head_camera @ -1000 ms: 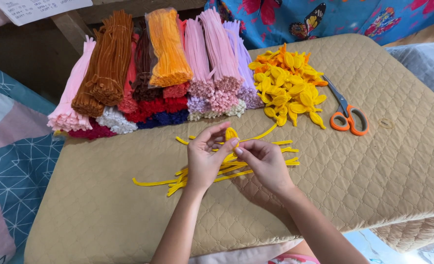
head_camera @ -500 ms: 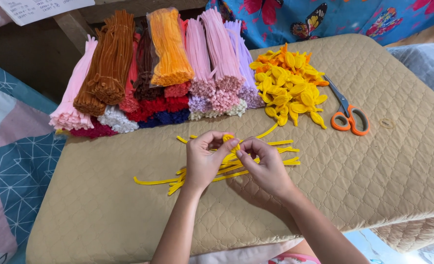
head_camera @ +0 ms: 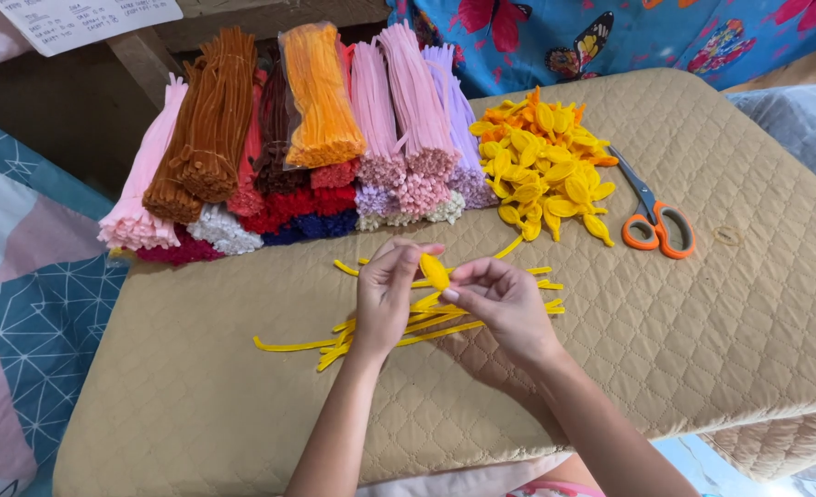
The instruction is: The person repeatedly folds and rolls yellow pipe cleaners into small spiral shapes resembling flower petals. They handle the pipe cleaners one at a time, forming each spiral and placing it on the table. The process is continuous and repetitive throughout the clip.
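Note:
Both hands meet over the middle of a tan quilted pad. My left hand and my right hand pinch one yellow pipe cleaner bent into a narrow petal loop, held between the fingertips. Under the hands lies a loose bunch of straight yellow pipe cleaners. A heap of finished yellow and orange petal loops sits at the back, to the right of my hands.
Bundles of pipe cleaners in pink, brown, orange, red, white and purple lie along the pad's far edge. Orange-handled scissors rest right of the petal heap. A patterned blue cloth lies left.
The yellow piece between my fingers has been closed from an open bend into a tight petal loop. Both hands stayed over the loose yellow bunch.

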